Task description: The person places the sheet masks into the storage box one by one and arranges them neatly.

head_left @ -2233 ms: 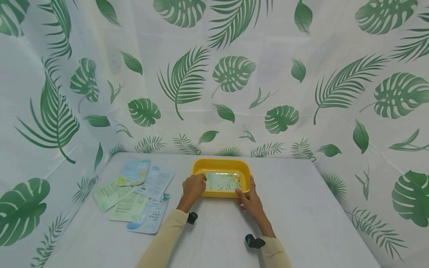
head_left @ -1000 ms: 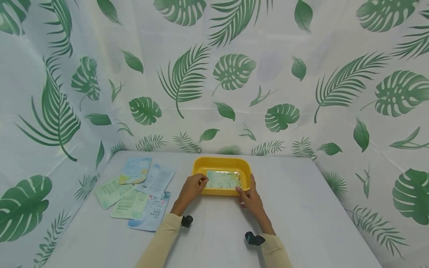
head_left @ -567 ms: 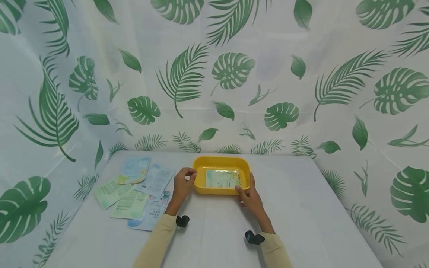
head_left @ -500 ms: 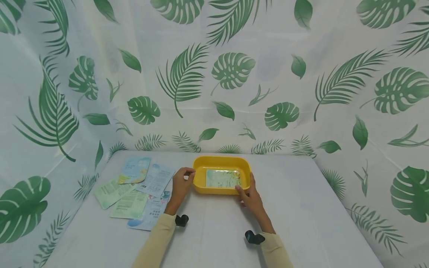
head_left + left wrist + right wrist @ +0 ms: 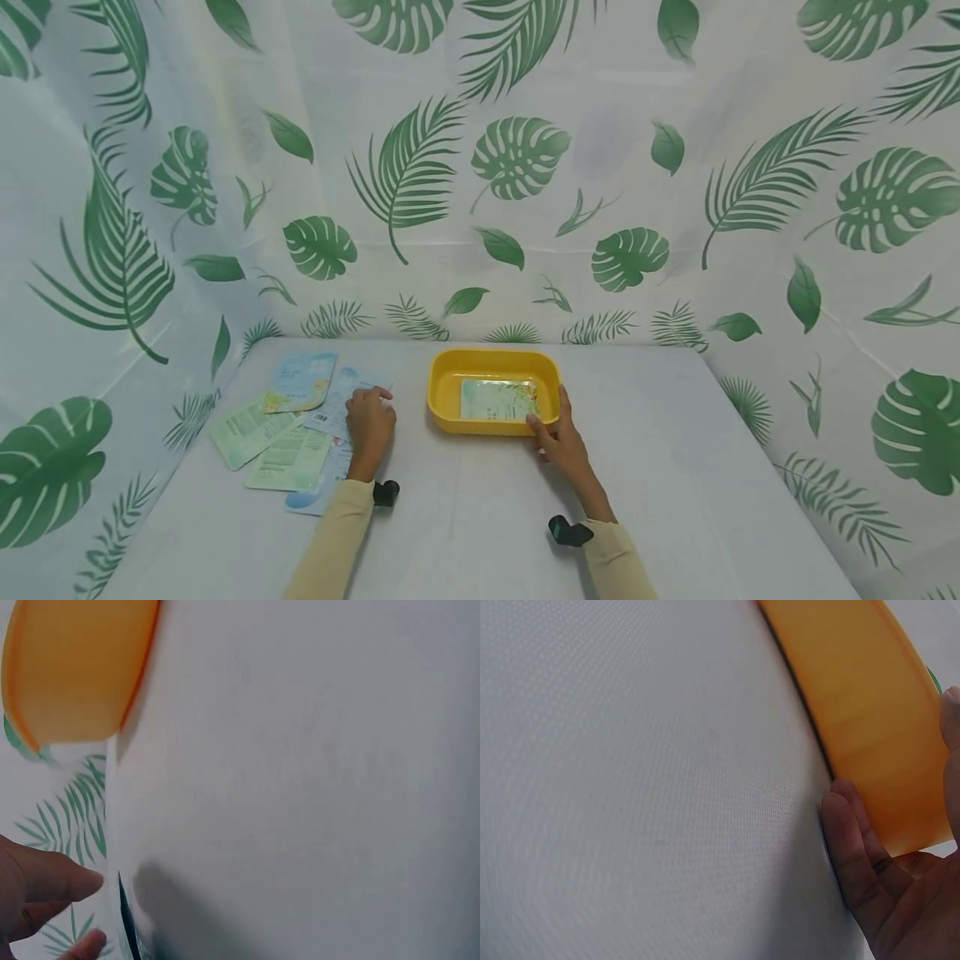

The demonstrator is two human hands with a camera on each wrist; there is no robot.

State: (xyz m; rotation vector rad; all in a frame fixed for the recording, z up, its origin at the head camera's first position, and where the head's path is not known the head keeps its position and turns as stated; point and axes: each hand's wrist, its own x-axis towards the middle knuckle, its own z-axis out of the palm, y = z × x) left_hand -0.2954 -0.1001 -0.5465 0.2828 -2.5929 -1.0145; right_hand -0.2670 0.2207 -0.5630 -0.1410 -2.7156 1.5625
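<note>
The left hand point(image 5: 371, 425), fingers apart, is over a pale-blue, barcoded flat sachet point(image 5: 333, 405), lettering too small to read; white table point(image 5: 457, 508) separates it from the yellow rectangular plastic tray point(image 5: 480, 427), whose near-right corner the right hand point(image 5: 561, 442) clamps.

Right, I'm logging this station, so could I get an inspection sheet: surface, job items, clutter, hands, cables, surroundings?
Surface: white table, finely textured
Job items: green sachet inside yellow tray; five overlapping sachets to its left
Clutter: nothing seen
Left hand: over the barcoded pale-blue sachet, fingers bent; contact unclear
Right hand: grips the tray's near right corner, thumb at its rim
Wrists: black device on each
Cables: nothing seen
Surroundings: white leaf-print curtain behind and at both sides
</note>
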